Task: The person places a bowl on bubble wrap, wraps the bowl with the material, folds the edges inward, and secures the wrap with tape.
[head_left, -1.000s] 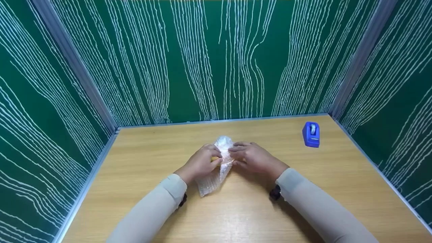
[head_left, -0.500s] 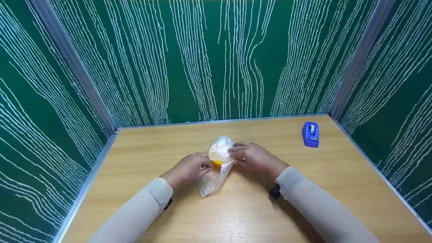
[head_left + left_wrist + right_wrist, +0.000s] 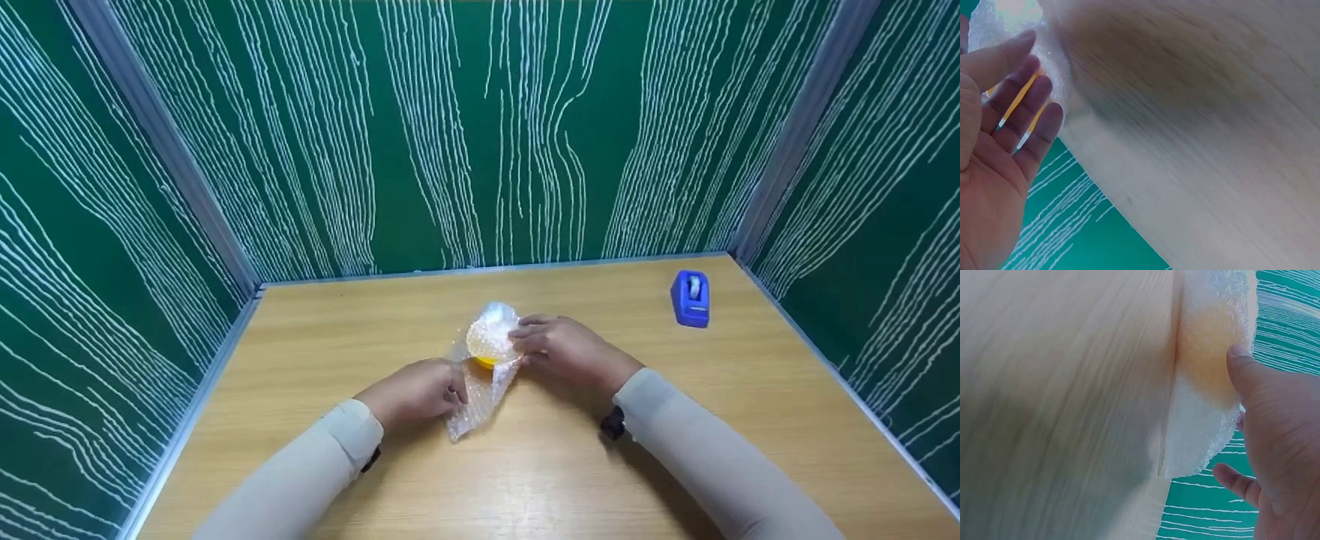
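Note:
A sheet of bubble wrap (image 3: 472,409) lies at the middle of the table, folded over a yellow round-edged thing (image 3: 486,362) whose near rim peeks out. Through the wrap it shows as an orange patch in the right wrist view; its kind is hidden. My right hand (image 3: 562,349) holds the bundle's right side, thumb (image 3: 1239,354) against the wrap. At the left, my left hand (image 3: 424,390) is beside the loose near flap of wrap. In the left wrist view its fingers (image 3: 1044,121) are spread and loosely extended by the wrap.
A blue tape dispenser (image 3: 691,300) with a roll of tape stands at the back right of the wooden table (image 3: 322,322). Green panels (image 3: 420,150) with white wavy lines enclose the table at the back and both sides.
My left hand has drawn away from the top of the bundle, left and toward me, uncovering the yellow rim. The right hand has stayed in place on the bundle.

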Demonstrator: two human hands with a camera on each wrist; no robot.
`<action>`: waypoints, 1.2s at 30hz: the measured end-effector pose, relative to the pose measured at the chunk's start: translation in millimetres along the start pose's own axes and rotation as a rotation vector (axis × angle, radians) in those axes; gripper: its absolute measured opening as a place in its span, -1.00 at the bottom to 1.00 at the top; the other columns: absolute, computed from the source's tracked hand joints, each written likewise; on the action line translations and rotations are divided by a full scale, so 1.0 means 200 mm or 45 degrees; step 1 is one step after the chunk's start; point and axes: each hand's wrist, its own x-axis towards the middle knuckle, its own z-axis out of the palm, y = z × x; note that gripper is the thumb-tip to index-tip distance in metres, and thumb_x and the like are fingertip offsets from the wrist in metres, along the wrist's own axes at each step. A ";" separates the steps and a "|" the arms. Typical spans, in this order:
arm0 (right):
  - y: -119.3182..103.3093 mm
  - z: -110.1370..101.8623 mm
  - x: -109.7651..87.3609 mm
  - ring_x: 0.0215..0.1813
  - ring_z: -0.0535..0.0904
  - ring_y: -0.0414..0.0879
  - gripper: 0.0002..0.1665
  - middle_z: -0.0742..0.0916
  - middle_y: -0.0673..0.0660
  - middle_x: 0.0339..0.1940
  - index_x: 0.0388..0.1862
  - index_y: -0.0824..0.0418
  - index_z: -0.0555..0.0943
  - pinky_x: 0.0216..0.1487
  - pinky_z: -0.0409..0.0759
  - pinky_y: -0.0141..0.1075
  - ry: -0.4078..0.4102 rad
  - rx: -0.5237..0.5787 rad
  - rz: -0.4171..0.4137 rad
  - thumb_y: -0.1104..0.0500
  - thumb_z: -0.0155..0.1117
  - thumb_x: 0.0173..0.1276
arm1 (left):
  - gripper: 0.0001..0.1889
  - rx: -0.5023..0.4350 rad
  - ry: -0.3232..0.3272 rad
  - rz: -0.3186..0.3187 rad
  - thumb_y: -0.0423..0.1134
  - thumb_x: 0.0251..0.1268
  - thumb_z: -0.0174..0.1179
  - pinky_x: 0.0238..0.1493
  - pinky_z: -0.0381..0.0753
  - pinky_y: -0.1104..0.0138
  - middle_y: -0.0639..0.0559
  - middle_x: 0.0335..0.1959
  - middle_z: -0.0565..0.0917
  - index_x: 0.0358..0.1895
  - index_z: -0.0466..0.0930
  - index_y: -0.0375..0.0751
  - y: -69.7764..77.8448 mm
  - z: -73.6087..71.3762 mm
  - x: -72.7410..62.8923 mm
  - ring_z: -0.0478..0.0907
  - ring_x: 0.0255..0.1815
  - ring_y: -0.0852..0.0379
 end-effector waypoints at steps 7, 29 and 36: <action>-0.01 -0.01 0.00 0.73 0.53 0.18 -0.62 0.77 0.06 0.53 0.36 0.01 0.84 0.75 0.45 0.19 -0.019 0.082 0.052 0.05 0.51 0.65 | -0.76 0.006 -0.061 -0.011 -0.37 0.47 0.53 0.32 0.82 0.19 0.19 -0.05 0.90 0.03 0.97 0.07 0.02 0.00 0.00 0.72 -0.10 0.24; 0.02 -0.02 0.03 0.56 0.70 0.25 -0.69 0.84 0.15 0.41 0.23 0.15 0.88 0.63 0.61 0.16 -0.024 -0.055 -0.124 0.15 0.55 0.58 | -0.73 -0.134 -0.098 0.007 -0.31 0.16 0.74 0.08 0.73 0.29 0.18 -0.11 0.71 -0.18 0.91 0.14 -0.01 0.01 -0.03 0.61 -0.12 0.22; 0.01 -0.03 0.02 0.57 0.68 0.26 -0.67 0.83 0.16 0.43 0.25 0.16 0.87 0.63 0.60 0.18 -0.036 -0.065 -0.104 0.17 0.55 0.58 | -0.80 -0.181 -0.105 -0.006 -0.27 0.27 0.71 0.21 0.74 0.26 0.24 -0.07 0.70 -0.13 0.94 0.13 -0.02 0.02 -0.03 0.63 -0.03 0.20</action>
